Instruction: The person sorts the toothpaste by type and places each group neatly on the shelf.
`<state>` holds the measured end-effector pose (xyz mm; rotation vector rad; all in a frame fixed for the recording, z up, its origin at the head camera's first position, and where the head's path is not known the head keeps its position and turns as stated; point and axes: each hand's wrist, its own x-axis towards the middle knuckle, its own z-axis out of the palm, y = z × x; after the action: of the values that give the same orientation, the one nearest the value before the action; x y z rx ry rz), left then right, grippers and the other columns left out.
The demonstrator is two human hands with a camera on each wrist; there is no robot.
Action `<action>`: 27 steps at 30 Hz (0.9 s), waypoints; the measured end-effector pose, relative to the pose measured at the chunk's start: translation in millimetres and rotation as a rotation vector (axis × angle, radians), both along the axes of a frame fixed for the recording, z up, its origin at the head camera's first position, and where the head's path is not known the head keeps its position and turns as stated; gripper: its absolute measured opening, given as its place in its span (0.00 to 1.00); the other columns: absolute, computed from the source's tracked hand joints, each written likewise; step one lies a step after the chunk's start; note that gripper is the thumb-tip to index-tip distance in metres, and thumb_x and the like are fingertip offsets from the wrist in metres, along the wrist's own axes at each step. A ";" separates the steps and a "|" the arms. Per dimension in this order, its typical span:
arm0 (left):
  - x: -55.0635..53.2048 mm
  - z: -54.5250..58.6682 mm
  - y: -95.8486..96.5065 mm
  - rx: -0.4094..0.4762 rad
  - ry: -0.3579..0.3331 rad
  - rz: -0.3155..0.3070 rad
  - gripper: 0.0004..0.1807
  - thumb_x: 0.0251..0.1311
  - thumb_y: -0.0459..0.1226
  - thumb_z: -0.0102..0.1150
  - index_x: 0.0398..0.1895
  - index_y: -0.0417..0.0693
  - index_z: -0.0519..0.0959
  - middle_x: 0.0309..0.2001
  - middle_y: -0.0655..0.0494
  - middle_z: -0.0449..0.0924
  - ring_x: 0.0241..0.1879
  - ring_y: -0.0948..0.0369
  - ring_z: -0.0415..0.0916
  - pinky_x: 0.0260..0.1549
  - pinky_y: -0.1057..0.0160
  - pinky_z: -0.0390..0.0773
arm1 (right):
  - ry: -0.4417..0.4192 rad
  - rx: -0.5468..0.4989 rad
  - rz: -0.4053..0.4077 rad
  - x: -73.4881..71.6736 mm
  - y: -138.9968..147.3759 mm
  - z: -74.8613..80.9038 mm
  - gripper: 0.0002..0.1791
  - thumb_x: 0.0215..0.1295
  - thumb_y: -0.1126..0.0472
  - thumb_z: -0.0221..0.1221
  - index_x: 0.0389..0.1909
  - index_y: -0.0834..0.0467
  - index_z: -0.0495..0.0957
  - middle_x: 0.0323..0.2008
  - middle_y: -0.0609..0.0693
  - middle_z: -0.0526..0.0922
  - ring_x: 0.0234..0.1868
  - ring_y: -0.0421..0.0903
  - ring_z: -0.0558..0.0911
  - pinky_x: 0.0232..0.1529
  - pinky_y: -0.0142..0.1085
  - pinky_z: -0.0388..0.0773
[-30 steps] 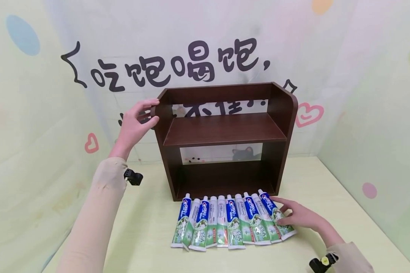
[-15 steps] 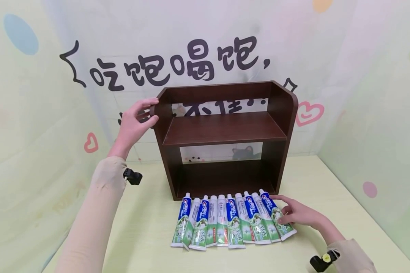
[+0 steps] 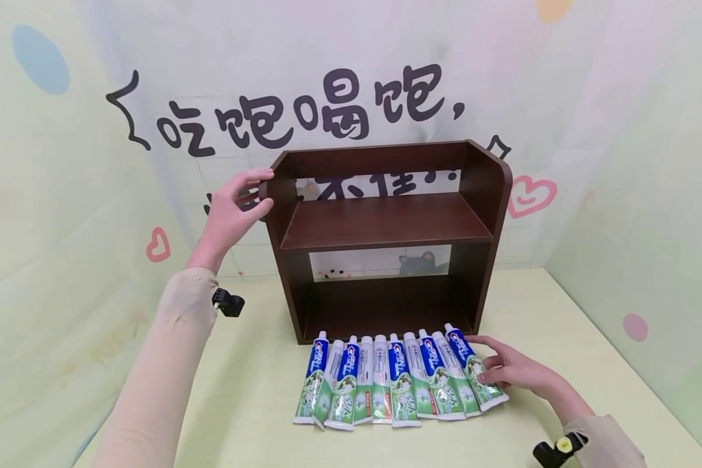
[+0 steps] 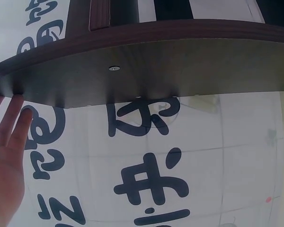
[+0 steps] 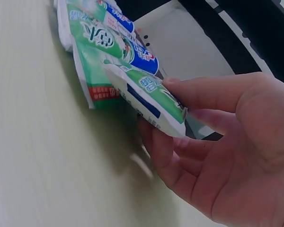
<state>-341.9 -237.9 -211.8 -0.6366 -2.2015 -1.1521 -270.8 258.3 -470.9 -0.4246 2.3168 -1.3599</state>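
Several toothpaste tubes (image 3: 402, 383), blue-and-green and white-and-green, lie side by side with caps toward a dark brown two-tier shelf (image 3: 386, 221). My right hand (image 3: 520, 370) pinches the rightmost blue-and-green toothpaste tube (image 3: 470, 364) near its flat end. In the right wrist view, the thumb lies over that tube (image 5: 154, 94) and fingers curl beneath it; its flat end stands tilted above the table. My left hand (image 3: 228, 211) reaches up to the shelf's upper left side. Its fairly straight fingers (image 4: 14, 123) touch the side panel (image 4: 146, 71).
The shelf stands upright on a pale wood-look table (image 3: 240, 390), both tiers bare in the head view. Behind it hangs a printed backdrop (image 3: 210, 52) with black characters, which continues along both sides. A wrist camera (image 3: 228, 303) is strapped to the left sleeve.
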 end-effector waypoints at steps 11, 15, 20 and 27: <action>-1.9 3.2 0.6 -0.010 0.006 0.001 0.23 0.61 0.31 0.62 0.61 0.44 0.77 0.65 0.49 0.75 0.54 0.72 0.75 0.63 0.56 0.78 | -0.009 -0.114 0.052 -2.0 -8.1 19.8 0.47 0.64 0.59 0.62 0.78 0.52 0.45 0.54 0.62 0.76 0.49 0.50 0.80 0.40 0.39 0.83; -2.0 3.9 1.3 -0.013 0.012 0.000 0.23 0.61 0.30 0.62 0.61 0.44 0.77 0.65 0.49 0.75 0.54 0.71 0.75 0.63 0.58 0.78 | 0.000 -0.133 0.049 0.1 -16.2 31.4 0.48 0.63 0.59 0.63 0.78 0.53 0.44 0.60 0.66 0.72 0.51 0.51 0.80 0.44 0.42 0.84; -0.9 3.1 1.2 -0.026 0.029 -0.017 0.23 0.61 0.28 0.61 0.61 0.42 0.77 0.64 0.46 0.75 0.54 0.69 0.76 0.64 0.57 0.77 | 0.021 -0.166 0.070 2.6 -25.0 43.4 0.49 0.63 0.60 0.63 0.78 0.56 0.43 0.59 0.66 0.73 0.49 0.51 0.83 0.48 0.43 0.85; 3.7 3.5 -0.2 -0.048 0.039 -0.018 0.23 0.60 0.28 0.61 0.60 0.40 0.77 0.64 0.46 0.76 0.55 0.72 0.75 0.64 0.62 0.77 | 0.056 -0.209 0.133 2.7 -36.5 60.3 0.48 0.64 0.61 0.62 0.77 0.57 0.42 0.58 0.63 0.75 0.49 0.49 0.84 0.50 0.41 0.85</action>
<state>-338.2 -238.1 -208.3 -0.6946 -2.2006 -1.0901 -268.1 221.8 -410.6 -0.6764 2.1547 -1.5471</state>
